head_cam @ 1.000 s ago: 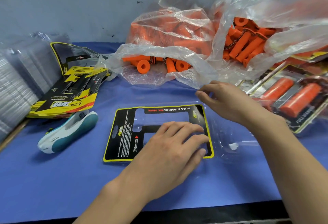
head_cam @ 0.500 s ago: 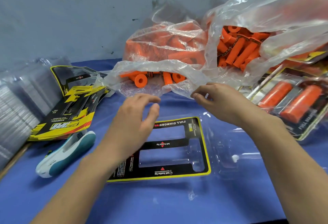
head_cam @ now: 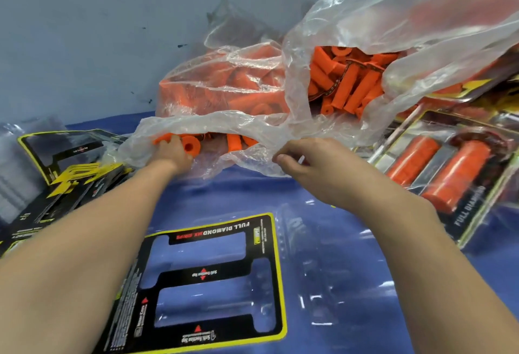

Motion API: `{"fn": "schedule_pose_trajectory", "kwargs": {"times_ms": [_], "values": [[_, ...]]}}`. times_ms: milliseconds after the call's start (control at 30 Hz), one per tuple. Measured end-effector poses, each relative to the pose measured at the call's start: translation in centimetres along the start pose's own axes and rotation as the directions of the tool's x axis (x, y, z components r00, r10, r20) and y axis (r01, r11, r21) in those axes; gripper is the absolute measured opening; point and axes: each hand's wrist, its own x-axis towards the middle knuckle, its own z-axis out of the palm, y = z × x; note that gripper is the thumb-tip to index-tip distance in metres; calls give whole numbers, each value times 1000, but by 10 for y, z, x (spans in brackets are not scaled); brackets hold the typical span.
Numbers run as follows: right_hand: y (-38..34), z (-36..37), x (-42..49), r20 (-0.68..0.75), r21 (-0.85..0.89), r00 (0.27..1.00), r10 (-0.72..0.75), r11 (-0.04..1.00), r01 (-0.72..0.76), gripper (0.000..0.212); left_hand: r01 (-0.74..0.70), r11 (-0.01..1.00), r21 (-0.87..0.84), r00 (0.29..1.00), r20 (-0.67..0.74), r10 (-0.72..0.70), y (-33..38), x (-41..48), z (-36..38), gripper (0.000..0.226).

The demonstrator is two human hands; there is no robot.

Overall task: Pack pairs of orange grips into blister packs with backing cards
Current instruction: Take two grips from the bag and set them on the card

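An open clear blister pack lies on the blue table with a black and yellow backing card in its left half. Behind it sits a clear plastic bag full of loose orange grips. My left hand reaches into the bag's mouth, its fingers curled on an orange grip. My right hand pinches the front edge of the bag, holding the mouth open.
A second clear bag of orange grips stands at the back right. Finished blister packs with grips are piled at the right. Loose backing cards and a stack of clear blisters lie at the left.
My left hand left the backing card and moved forward into the bag, onto a grip. My right hand stayed on the bag's edge. The view moved closer to the bag.
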Motion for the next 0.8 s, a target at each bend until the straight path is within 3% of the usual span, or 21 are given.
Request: {"fn": "schedule_pose_trajectory", "kwargs": {"times_ms": [267, 367, 533, 633, 800], "values": [[3, -11, 4, -49, 68, 999, 2, 998, 1, 25, -50, 986, 157, 995, -80, 63, 2, 18, 4, 25], [-1, -11, 5, -58, 73, 998, -8, 997, 12, 25, -129, 983, 132, 984, -105, 143, 3, 15, -2, 20], [-11, -10, 2, -38, 37, 999, -23, 999, 24, 27, -193, 966, -171, 980, -78, 182, 3, -8, -27, 11], [-17, -8, -3, -13, -4, 1000, -27, 1000, 27, 27, -174, 854, -491, 984, -46, 175, 1, -34, -50, 5], [-25, -3, -13, 22, -91, 999, -37, 995, 39, 27, -156, 664, -731, 977, -18, 210, -2, -96, -97, 14]]}}
